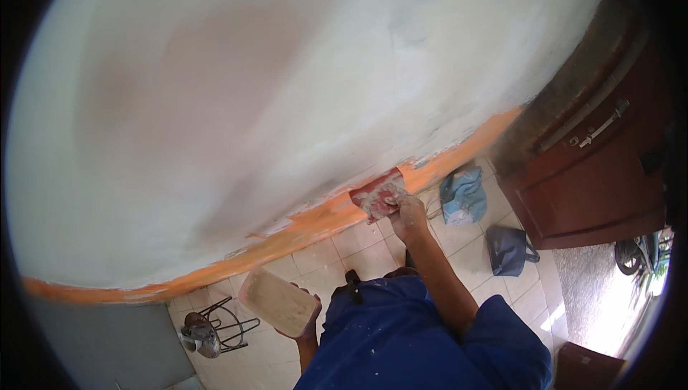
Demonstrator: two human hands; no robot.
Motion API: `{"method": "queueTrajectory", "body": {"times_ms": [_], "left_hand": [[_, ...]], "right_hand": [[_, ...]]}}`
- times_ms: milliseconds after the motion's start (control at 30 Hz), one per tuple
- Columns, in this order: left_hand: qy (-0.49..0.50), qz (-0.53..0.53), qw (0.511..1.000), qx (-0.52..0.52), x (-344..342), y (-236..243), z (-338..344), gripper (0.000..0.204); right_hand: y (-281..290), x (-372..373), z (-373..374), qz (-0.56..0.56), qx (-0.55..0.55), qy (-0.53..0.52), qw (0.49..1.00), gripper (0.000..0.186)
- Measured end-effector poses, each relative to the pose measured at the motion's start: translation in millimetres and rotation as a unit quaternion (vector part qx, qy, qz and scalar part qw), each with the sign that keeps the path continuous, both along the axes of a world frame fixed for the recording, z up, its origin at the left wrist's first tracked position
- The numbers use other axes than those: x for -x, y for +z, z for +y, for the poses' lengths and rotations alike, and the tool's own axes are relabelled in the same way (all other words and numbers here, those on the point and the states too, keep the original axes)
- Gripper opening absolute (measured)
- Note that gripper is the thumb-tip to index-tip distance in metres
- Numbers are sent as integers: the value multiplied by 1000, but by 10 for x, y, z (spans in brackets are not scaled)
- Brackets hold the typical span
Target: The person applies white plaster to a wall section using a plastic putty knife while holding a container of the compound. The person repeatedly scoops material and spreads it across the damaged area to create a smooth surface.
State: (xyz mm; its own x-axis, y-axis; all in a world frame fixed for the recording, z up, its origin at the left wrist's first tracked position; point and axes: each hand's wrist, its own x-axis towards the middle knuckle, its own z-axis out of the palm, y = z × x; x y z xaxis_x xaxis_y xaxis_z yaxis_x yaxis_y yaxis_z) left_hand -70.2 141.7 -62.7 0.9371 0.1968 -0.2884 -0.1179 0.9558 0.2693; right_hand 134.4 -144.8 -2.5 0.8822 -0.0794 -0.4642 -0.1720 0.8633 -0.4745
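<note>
My right hand (411, 218), dusted with pale putty, is closed on a red putty scraper (378, 191). The scraper's wide blade is smeared with putty and lies at the wall (344, 103), where the whitish coat meets an orange band (322, 219). Lower and to the left, my left hand (311, 312) grips a pale rectangular putty tray (276, 298) by its right end. A cream layer covers the tray's face; how thick it is I cannot tell. Most of the left hand's fingers are hidden beneath the tray.
A round metal-legged stool (208, 333) stands at lower left beside a grey panel (107, 340). On the tiled floor (459, 236) lie a light-blue bag (464, 196) and a dark bag (507, 250). A brown door (588, 182) is at right, with a motorbike (631, 255) outside.
</note>
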Motion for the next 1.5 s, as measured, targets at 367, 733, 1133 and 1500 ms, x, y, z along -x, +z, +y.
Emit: {"method": "queueTrajectory", "body": {"times_ms": [367, 733, 1133, 1500], "left_hand": [[-23, -52, 998, 35, -114, 32, 13, 79], [-7, -15, 993, -116, -22, -63, -18, 77], [17, 10, 995, -95, -77, 60, -19, 70], [-24, -18, 999, -10, -88, -81, 180, 73]], "right_hand": [[991, -286, 139, -150, -4, 4, 989, 8], [778, 269, 20, -146, 203, -132, 959, 32], [612, 290, -111, -90, -63, -34, 993, 41], [271, 276, 320, -86, 469, -182, 860, 25]]}}
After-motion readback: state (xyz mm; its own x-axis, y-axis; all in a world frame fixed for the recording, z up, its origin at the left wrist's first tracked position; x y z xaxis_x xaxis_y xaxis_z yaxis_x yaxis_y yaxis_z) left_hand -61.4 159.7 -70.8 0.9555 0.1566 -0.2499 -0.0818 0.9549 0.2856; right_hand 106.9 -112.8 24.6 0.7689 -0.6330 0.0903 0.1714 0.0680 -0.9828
